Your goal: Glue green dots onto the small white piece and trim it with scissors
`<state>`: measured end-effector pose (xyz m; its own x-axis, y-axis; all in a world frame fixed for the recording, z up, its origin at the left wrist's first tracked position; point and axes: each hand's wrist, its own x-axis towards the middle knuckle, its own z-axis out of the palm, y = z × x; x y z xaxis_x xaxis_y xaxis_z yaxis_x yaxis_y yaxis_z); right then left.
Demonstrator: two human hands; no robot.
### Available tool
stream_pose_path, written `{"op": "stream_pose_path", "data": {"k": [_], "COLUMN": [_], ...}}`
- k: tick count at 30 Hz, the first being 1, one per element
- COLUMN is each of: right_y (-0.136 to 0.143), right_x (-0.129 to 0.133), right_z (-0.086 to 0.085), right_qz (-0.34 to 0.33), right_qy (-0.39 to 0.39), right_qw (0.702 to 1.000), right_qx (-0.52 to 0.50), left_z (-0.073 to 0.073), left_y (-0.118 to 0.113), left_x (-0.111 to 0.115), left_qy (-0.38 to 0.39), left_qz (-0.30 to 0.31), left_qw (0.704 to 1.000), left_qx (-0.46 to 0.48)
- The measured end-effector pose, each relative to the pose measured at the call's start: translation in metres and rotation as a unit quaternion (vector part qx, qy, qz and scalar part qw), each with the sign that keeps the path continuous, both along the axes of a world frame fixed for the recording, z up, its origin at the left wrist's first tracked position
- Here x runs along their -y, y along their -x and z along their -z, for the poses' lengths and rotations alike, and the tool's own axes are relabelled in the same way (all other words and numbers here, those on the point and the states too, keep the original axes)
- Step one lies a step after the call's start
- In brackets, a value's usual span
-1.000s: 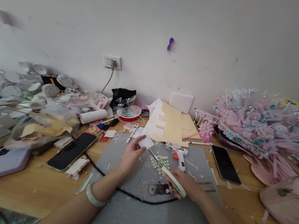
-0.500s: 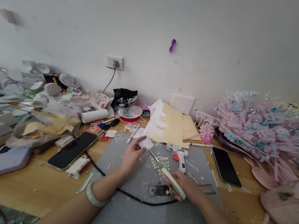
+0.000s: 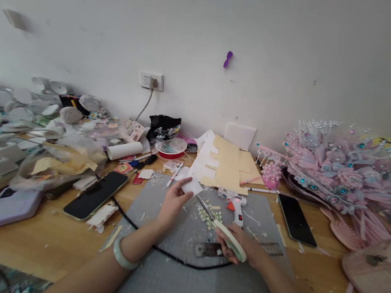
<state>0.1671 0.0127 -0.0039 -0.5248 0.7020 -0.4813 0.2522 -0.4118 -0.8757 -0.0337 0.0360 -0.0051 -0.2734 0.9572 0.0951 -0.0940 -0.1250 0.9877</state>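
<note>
My left hand point(image 3: 173, 204), with a pale bangle on its wrist, pinches a small piece of white paper point(image 3: 193, 185) over the grey cutting mat point(image 3: 169, 283). In my right hand point(image 3: 236, 244) is a pair of scissors point(image 3: 229, 241) with pale green handles, its blades pointing up and left to the paper's lower right edge. Under the blades lie many small green-and-white pieces point(image 3: 210, 216). A white glue gun point(image 3: 237, 209) rests just beyond my right hand, and a steel ruler point(image 3: 207, 249) lies partly beneath that hand.
Yellow card sheets point(image 3: 227, 163) lie behind the mat. Dark phones lie on the left point(image 3: 96, 195) and right point(image 3: 296, 219). Pink beaded ornaments point(image 3: 345, 167) fill the right back, plastic bags and discs the left. A black cable point(image 3: 182, 262) crosses the mat.
The scissors' handles look more spread, and my right hand has shifted slightly right. My left hand keeps its hold on the paper. The whole view has moved a little.
</note>
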Motion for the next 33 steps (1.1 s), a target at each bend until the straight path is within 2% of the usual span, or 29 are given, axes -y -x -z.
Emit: {"op": "stream_pose_path", "data": {"k": [5,8,26,33], "right_y": [0.003,0.003,0.001,0.005], "right_x": [0.000,0.000,-0.003,0.004], "right_z": [0.001,0.000,0.007,-0.006], "right_qz": [-0.006,0.002,-0.046,0.006], "right_qy": [0.000,-0.004,-0.035,-0.019], "right_qw": [0.999,0.999,0.997,0.999], "right_qx": [0.036,0.032,0.042,0.050], "left_z": [0.002,0.002,0.001,0.001], "left_y": [0.001,0.001,0.000,0.001], "left_x": [-0.001,-0.001,0.000,-0.001], "left_qy": [0.003,0.006,0.014,0.018], "left_qz": [0.012,0.009,0.014,0.001], "left_qw": [1.000,1.000,1.000,1.000], "left_qx": [-0.003,-0.007,-0.002,0.002]}}
